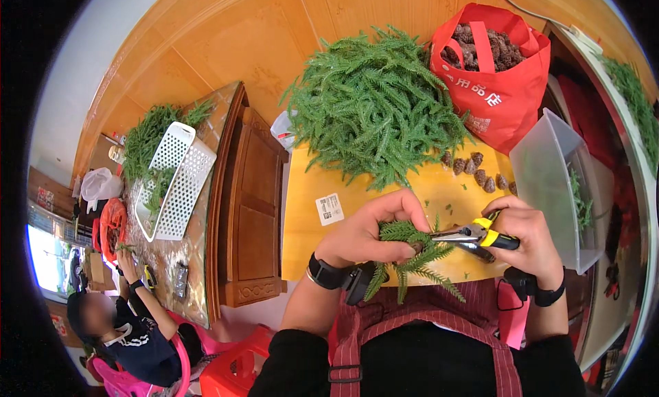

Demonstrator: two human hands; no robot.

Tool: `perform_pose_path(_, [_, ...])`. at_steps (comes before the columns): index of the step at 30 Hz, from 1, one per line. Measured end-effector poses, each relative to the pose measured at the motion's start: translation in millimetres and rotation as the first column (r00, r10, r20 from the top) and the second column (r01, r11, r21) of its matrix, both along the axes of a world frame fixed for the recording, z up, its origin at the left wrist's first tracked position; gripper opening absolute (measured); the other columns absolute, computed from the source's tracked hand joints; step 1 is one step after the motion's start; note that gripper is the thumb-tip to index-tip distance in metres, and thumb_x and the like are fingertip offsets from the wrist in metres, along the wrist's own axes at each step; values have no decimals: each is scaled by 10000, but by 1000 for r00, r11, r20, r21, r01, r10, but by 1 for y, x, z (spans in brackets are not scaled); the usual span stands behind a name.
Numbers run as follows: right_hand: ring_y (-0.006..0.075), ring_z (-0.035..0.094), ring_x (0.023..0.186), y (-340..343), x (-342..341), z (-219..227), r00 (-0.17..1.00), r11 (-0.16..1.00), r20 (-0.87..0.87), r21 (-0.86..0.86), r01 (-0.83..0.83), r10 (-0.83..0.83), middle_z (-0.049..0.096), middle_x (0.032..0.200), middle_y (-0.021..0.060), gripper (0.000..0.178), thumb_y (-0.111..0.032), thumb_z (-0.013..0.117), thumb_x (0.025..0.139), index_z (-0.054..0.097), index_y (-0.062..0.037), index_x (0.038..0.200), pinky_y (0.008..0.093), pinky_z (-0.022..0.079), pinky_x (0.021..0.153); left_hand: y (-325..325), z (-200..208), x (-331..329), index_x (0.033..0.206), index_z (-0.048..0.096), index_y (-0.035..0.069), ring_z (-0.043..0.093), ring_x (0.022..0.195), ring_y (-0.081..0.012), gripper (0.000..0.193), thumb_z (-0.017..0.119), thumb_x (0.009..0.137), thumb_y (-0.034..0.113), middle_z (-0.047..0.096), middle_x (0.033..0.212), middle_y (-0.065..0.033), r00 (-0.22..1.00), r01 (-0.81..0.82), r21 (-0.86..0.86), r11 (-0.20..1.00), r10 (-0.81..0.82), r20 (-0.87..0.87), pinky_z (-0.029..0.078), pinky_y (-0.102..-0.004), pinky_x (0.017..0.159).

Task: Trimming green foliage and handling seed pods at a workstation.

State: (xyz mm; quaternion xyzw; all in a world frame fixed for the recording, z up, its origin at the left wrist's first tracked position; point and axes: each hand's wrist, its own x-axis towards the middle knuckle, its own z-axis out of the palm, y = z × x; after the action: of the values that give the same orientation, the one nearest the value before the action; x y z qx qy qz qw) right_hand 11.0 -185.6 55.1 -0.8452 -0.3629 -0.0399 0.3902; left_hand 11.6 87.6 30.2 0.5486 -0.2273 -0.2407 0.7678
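Observation:
Near the front edge of the yellow table, my left hand is closed on a green pine sprig, whose needled tips hang below my fingers. A small brown piece, perhaps part of a pine cone, shows at the pinch. My right hand grips long-nose pliers with yellow and black handles. Their jaws point left and reach the sprig beside my left fingertips; what lies between the jaws is too small to make out. Several loose pine cones lie beyond my right hand.
A big heap of green sprigs covers the table's far side. Behind it on the right stands a red bag of pine cones. A clear plastic bin is at the right. Leftward, a person works at another table with a white basket.

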Motion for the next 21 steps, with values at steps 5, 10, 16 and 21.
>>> perform_pose_path(5, [281, 591, 759, 0, 3, -3, 996, 1000, 93, -3, -10, 10, 519, 594, 72, 185, -37, 674, 574, 491, -24, 596, 343, 475, 699, 0, -5, 1, 924, 513, 43, 536, 879, -150, 343, 720, 659, 111, 571, 939, -66, 996, 59, -32, 998, -60, -58, 395, -272, 818])
perform_pose_path(10, [310, 562, 677, -3, 1, 0, 997, 998, 74, -60, -10, 14, 508, 601, 113, 161, -47, 683, 616, 526, -23, 643, 361, 484, 706, 0, 3, 1, 933, 513, 39, 547, 901, -150, 311, 692, 678, 36, 577, 937, -73, 994, -41, 16, 999, 39, 101, 407, -273, 820])
perform_pose_path(16, [308, 549, 634, -3, -4, -1, 995, 993, 65, -88, 81, -75, 501, 580, 120, 175, -51, 679, 620, 507, -19, 624, 358, 492, 702, -3, 13, 0, 934, 507, 32, 558, 899, -150, 308, 664, 680, -38, 578, 935, -83, 921, -220, 172, 960, 147, 360, 425, -268, 806])
perform_pose_path(21, [319, 594, 759, -3, 0, -3, 998, 998, 52, -49, 34, -31, 511, 600, 106, 208, -83, 696, 570, 515, 0, 631, 367, 473, 673, -1, 8, -3, 972, 503, 33, 533, 888, -101, 284, 634, 728, -29, 527, 917, -19, 951, -115, 68, 991, 90, 295, 409, -236, 784])
